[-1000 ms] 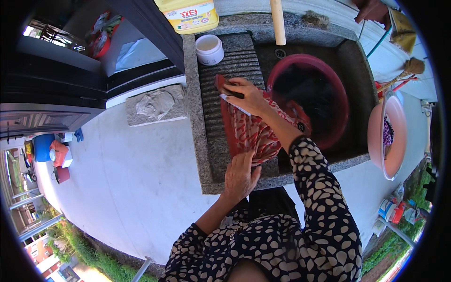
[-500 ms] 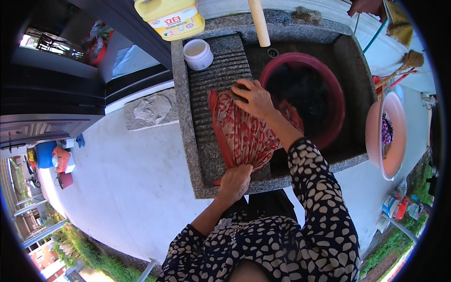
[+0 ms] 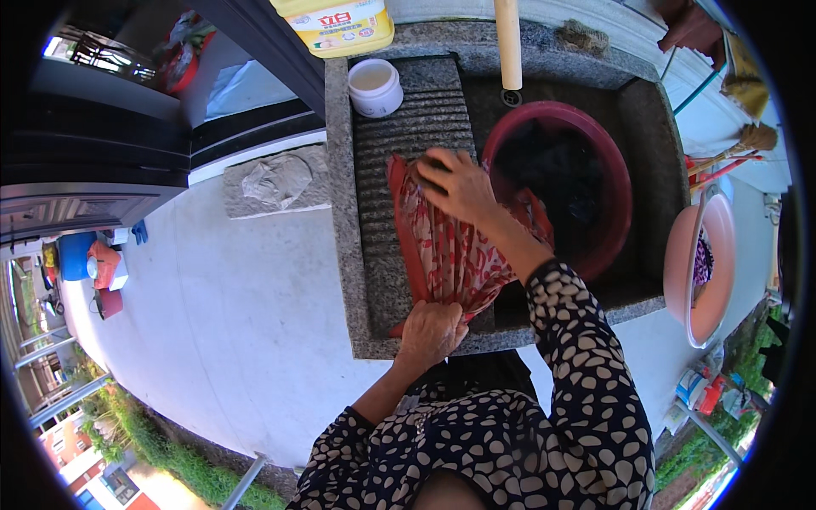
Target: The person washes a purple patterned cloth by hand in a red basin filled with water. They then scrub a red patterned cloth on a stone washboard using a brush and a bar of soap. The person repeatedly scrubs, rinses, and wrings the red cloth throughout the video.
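A red and white patterned cloth (image 3: 442,255) lies stretched over the ribbed washboard (image 3: 408,127) of a stone sink. My left hand (image 3: 431,331) grips its gathered near edge by the sink's front rim. On the far part of the cloth, my right hand (image 3: 463,187) is closed over a small dark brown scrubbing brush (image 3: 425,177), mostly hidden under the fingers. The cloth's right end hangs toward a dark red basin (image 3: 627,195), which sits in the sink and holds dark water.
A white jar (image 3: 376,88) stands at the washboard's far end, below a yellow detergent jug (image 3: 340,30). A pale pipe (image 3: 508,42) reaches down over the sink. A pink basin (image 3: 677,272) with clothes stands at the right. A grey rag (image 3: 276,183) lies on a stone slab at the left.
The whole view has shifted slightly. My right hand has moved a little nearer over the cloth with the brush. My left hand keeps its grip on the near edge.
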{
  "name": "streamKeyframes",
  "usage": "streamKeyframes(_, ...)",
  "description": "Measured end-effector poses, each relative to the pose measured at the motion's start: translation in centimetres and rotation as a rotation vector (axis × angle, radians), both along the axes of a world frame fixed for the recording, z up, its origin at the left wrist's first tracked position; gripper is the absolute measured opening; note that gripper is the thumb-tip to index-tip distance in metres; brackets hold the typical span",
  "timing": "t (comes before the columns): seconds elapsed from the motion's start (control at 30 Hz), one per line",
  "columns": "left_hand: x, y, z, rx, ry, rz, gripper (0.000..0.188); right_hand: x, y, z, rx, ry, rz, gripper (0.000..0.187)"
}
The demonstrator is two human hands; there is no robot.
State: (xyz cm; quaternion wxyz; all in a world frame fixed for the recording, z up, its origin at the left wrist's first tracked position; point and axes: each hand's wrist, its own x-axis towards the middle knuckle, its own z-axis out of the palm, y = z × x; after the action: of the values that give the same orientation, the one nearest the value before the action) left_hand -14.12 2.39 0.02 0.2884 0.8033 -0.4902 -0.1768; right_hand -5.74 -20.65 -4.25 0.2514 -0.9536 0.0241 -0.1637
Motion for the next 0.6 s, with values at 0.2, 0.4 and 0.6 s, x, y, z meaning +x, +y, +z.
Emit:
streamKeyframes(0.2,0.6,-0.8,1.7,-0.157,-0.031,0.075,0.027,0.3,-0.8,0.9,0.050,0.043,-0.031,0.039)
streamKeyframes(0.4,1.4,0.2,0.5,-0.204,0.145,0.005,0.023,-7.0,4.0,2.4,-0.068,-0.018,0.153,0.045)
streamKeyframes(0.6,0.8,0.0,0.1,-0.175,0.170,-0.040,0.026,3.2,-0.7,-0.3,-0.011,0.160,-0.170,0.040)
